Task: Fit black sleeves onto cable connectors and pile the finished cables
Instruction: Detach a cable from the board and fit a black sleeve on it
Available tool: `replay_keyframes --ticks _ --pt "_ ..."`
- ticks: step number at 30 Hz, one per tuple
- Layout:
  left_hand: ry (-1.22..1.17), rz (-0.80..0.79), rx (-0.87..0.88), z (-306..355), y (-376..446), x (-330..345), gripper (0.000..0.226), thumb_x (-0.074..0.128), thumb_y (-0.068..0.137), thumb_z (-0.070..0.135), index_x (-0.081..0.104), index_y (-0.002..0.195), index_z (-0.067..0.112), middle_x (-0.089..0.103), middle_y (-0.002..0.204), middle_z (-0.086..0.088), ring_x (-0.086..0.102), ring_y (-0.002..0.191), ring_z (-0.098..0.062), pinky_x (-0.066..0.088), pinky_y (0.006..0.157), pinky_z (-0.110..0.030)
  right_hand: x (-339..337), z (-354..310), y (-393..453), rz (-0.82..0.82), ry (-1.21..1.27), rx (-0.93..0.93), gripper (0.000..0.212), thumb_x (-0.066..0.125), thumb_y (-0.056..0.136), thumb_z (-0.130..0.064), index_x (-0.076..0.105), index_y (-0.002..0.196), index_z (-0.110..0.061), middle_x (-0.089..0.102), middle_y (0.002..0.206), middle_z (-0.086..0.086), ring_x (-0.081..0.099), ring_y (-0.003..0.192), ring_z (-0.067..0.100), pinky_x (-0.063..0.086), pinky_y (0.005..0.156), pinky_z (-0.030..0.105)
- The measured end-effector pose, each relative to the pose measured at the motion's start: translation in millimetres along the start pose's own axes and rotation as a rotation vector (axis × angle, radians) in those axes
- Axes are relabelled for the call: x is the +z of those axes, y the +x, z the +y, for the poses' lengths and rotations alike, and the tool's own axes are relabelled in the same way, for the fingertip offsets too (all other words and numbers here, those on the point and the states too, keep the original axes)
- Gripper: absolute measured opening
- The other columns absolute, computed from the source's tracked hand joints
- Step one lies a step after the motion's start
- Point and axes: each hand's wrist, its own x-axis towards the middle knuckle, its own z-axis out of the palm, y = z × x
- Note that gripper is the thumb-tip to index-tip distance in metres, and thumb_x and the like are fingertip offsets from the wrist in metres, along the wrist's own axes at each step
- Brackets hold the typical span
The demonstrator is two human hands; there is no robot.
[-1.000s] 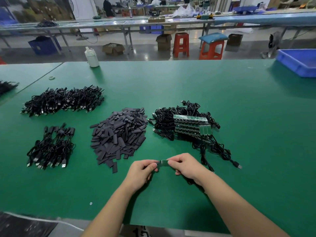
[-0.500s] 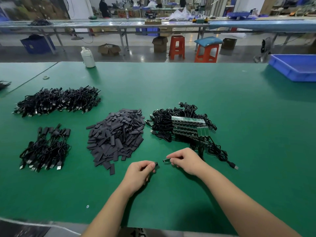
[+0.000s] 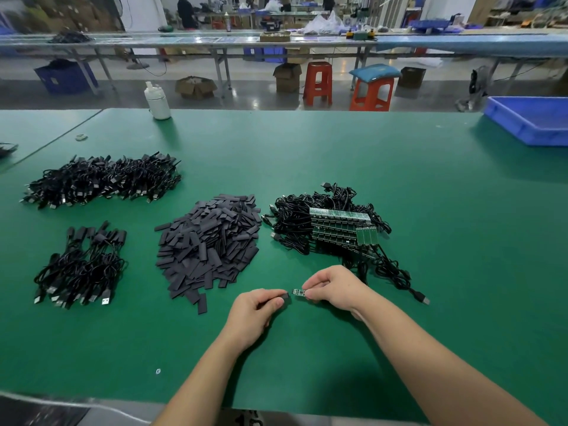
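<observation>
Moved: a second ago the two hands met over the small board with the sleeve between them; now they sit slightly apart, sleeve and board separated by a small gap at lower centre of the frame.
Left hand: left hand (image 3: 256, 309), grip pinching a black sleeve (image 3: 286, 297) at the fingertips, its open end facing right.
Right hand: right hand (image 3: 333, 287), grip pinching the green connector board (image 3: 298, 292) by its right end, the bare end pointing at the sleeve.
Step in hand: lining up sleeve and board; this one is not yet sleeved, as far as I can judge.
Done: a small pile of sleeved cables (image 3: 81, 265) at lower left, and a larger heap of cables (image 3: 101, 179) at upper left, probably finished too, though that is too small to confirm.
Left: the tangle of unsleeved cables (image 3: 332, 229) right of centre with rows of bare green boards on top, and a big heap of loose sleeves (image 3: 209, 244) in the middle of the green desk (image 3: 368, 155). Plenty remains.
Look of the thing: the board is small, flat, green with tiny dark parts; its black cable trails off under the right hand. The sleeve is short, matte, flattened.
</observation>
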Motion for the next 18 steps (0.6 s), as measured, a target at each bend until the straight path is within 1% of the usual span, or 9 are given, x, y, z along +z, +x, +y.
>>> replay_keyframes --ticks 3,5,6,8,9,11,14,18 --pt "0.010 0.013 0.026 -2.9 1.0 1.9 0.020 0.069 0.091 0.017 0.076 0.097 0.034 0.065 0.061 0.014 0.043 0.043 -0.002 0.036 0.047 -0.013 2.5 -0.5 -0.1 -0.011 -0.001 0.015 0.010 0.077 0.083 -0.008 0.076 0.084 -0.018 0.076 0.079 0.004 0.067 0.067 0.010 0.054 0.070 0.021" --pt "0.028 0.024 0.036 -4.2 1.4 2.0 0.019 0.071 0.089 0.018 0.077 0.096 0.035 0.071 0.073 0.016 0.050 0.050 0.001 0.039 0.053 -0.010 4.8 -0.2 0.3 -0.009 -0.012 0.026 0.011 0.077 0.083 -0.009 0.076 0.082 -0.020 0.076 0.075 0.001 0.066 0.065 0.008 0.053 0.066 0.020" --pt "0.038 0.028 0.039 -4.4 1.5 2.1 0.018 0.071 0.089 0.019 0.077 0.096 0.035 0.072 0.079 0.018 0.055 0.056 0.003 0.040 0.058 -0.009 6.0 0.1 0.4 -0.004 -0.018 0.028 0.011 0.077 0.083 -0.009 0.076 0.081 -0.020 0.075 0.072 -0.001 0.065 0.063 0.007 0.051 0.064 0.018" --pt "0.069 0.042 0.051 -5.1 1.3 2.7 0.018 0.072 0.088 0.020 0.077 0.098 0.035 0.073 0.086 0.022 0.063 0.073 0.007 0.042 0.068 -0.006 7.8 0.6 0.3 0.003 -0.019 0.025 0.012 0.077 0.084 -0.010 0.076 0.080 -0.021 0.073 0.067 -0.004 0.063 0.060 0.005 0.049 0.060 0.016" --pt "0.088 0.052 0.060 -5.5 1.0 3.0 0.019 0.072 0.088 0.020 0.077 0.098 0.035 0.073 0.089 0.023 0.064 0.081 0.008 0.043 0.073 -0.006 8.5 0.9 0.1 0.001 -0.018 0.023 0.012 0.077 0.084 -0.010 0.076 0.080 -0.022 0.073 0.066 -0.005 0.063 0.059 0.004 0.048 0.058 0.015" --pt "0.123 0.067 0.081 -6.1 0.7 2.9 0.019 0.073 0.088 0.020 0.077 0.099 0.035 0.073 0.091 0.024 0.064 0.089 0.008 0.043 0.079 -0.006 10.7 0.9 -0.6 -0.003 -0.018 0.023 0.013 0.077 0.084 -0.010 0.076 0.078 -0.022 0.073 0.067 -0.005 0.062 0.059 0.004 0.048 0.059 0.016" --pt "0.173 0.056 0.115 -6.7 1.2 1.8 0.021 0.073 0.087 0.018 0.076 0.102 0.034 0.070 0.092 0.030 0.064 0.090 0.009 0.041 0.078 -0.003 13.1 2.5 -0.2 0.007 -0.022 0.028 0.016 0.077 0.084 -0.011 0.075 0.074 -0.024 0.073 0.066 -0.004 0.062 0.061 0.007 0.050 0.065 0.021" --pt "0.209 0.047 0.131 -6.2 0.2 1.8 0.022 0.074 0.087 0.018 0.076 0.103 0.033 0.069 0.089 0.032 0.062 0.085 0.011 0.040 0.074 -0.002 13.0 3.1 0.1 -0.003 -0.021 0.024 0.015 0.076 0.085 -0.011 0.075 0.076 -0.023 0.072 0.065 -0.005 0.062 0.062 0.007 0.050 0.067 0.021"
